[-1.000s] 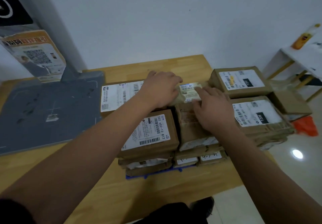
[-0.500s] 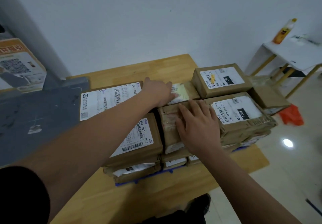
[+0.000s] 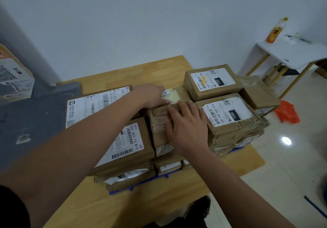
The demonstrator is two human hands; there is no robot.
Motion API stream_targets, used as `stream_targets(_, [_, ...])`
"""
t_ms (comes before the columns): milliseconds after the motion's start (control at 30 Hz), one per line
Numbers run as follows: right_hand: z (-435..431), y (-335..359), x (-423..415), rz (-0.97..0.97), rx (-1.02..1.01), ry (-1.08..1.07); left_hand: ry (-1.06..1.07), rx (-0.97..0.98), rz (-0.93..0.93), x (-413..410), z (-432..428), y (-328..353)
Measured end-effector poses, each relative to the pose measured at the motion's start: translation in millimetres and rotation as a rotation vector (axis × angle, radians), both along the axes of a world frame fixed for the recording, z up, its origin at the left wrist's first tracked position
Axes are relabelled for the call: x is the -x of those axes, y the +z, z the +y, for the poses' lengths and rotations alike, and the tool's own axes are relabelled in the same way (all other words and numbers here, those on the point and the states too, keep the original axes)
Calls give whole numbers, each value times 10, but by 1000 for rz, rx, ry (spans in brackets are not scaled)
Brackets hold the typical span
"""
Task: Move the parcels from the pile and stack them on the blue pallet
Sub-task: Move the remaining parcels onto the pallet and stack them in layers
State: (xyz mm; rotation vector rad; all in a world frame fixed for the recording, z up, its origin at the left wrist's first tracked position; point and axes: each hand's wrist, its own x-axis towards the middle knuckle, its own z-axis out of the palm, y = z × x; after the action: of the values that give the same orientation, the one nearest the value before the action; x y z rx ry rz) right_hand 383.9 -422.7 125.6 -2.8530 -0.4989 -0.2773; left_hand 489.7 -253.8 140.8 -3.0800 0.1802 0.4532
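Most of the stacking looks done: parcels (image 3: 228, 114) lie several layers deep on the blue pallet (image 3: 139, 185), mid-surface (image 3: 123, 208), and no source pile is in view. The left grip (image 3: 150, 95), fingers straight, presses the small labelled parcel (image 3: 178, 94) at 12 o'clock. The right grip (image 3: 187, 130), flat and spread, rests on the brown parcel (image 3: 157, 130) at 6 o'clock of it.

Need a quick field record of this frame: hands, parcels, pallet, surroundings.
left hand: flat on M1 parcel, fingers straight
right hand: flat on middle parcel
neighbours: 150 parcel and 15H parcel, both on top layer
blue pallet: edge shows beneath stack
wooden table: carries pallet
floor: orange bag, right of stack
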Motion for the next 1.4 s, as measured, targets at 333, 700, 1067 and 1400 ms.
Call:
stream_targets(333, [-132,78,10,68,-52,75,21,137,83,-108,63,-54])
stream_targets(700, [-651,102,-74,33,-131,90,112,337,-191,-320,-463,188])
stream_targets(1067, [-1299,-11,-377,7,-33,105,80,241,-255,-624,-1157,111])
stream_targets(1400, [-1385,-123,-430,6,-42,164,102,115,-218,-671,-1261,126])
